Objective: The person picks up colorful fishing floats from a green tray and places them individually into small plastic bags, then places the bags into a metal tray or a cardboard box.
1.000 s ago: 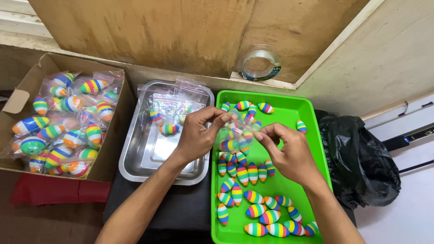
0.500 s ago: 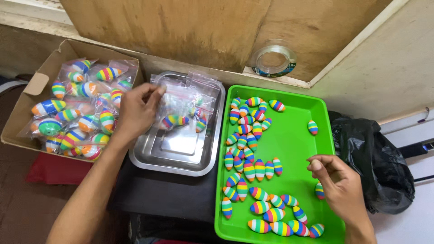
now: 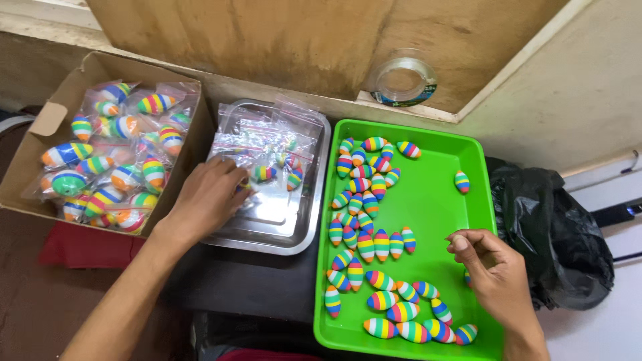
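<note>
Left hand (image 3: pixel 207 200) presses flat on clear plastic bags (image 3: pixel 267 144) in the steel tray (image 3: pixel 294 234); right hand (image 3: pixel 495 274), loosely curled and holding nothing, hovers over glossy striped ovals (image 3: pixel 381 244) standing lengthwise in the green tray (image 3: pixel 435 207).

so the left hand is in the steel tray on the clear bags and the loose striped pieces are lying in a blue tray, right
Not quite: the head view shows the loose striped pieces lying in a green tray, not a blue one. The rest holds: the left hand is in the steel tray, resting on the clear bags.
</note>
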